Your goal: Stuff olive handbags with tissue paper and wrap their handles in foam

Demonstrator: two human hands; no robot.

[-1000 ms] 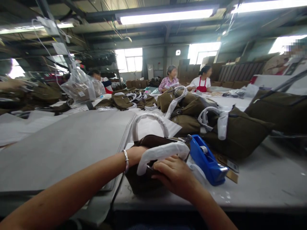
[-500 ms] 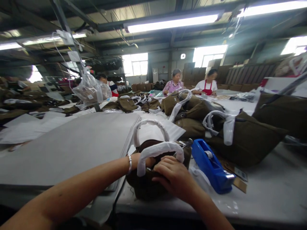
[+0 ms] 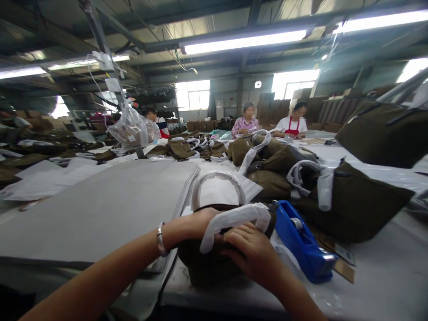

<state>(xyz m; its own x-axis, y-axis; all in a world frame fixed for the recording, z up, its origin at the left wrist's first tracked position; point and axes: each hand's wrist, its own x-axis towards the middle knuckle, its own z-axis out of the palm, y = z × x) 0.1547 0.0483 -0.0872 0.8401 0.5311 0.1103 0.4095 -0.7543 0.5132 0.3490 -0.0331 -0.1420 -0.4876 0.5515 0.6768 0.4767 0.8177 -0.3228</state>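
An olive-brown bag [image 3: 210, 263] stands upright at the table's front edge, its two handles wrapped in white material. My left hand [image 3: 202, 221] reaches over the bag's opening behind the near handle [image 3: 236, 217]; its fingers are hidden inside or behind the rim. My right hand [image 3: 249, 243] lies on the bag's near rim under that handle, fingers bent over the edge and closed on it. The far handle [image 3: 219, 176] arches up behind both hands.
A blue tape dispenser [image 3: 301, 243] stands right of the bag, beside brown tags [image 3: 344, 269]. Large grey sheets [image 3: 100, 209] lie left. More olive bags [image 3: 357, 200] are piled behind and right. Several people work further back.
My left hand has come up and partly out of the bag's opening, its wrist shifting left. My right hand stays on the rim. At the far right, an olive bag has risen.
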